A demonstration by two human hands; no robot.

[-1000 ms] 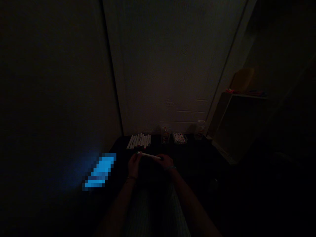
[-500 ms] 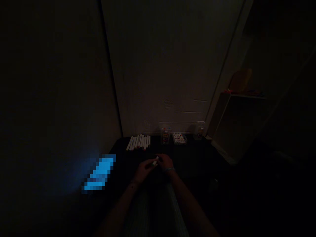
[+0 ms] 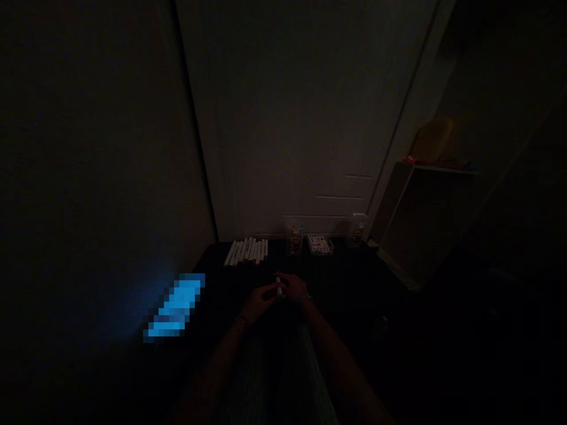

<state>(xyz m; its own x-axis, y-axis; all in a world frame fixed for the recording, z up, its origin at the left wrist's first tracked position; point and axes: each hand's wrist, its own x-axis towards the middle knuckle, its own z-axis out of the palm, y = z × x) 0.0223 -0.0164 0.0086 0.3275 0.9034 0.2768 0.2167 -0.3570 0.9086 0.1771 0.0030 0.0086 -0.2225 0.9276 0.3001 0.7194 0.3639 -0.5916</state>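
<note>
In the dim head view, a white marker is held between my two hands over the dark table. My left hand closes its fingers on the marker from the left. On the other side, my right hand grips it too, its fingers bent around the upper end. The marker stands nearly upright; its ends are partly covered by my fingers. Beyond my left hand lies a row of several white markers, side by side near the table's back edge.
At the back stand a clear container with colourful tips, a flat patterned box and another clear container. A glowing blurred screen is at the left. To the right, a shelf unit carries a yellowish object.
The marker has turned from slanted to nearly upright between my hands. My right hand has shifted slightly left, and the whole view has moved a little.
</note>
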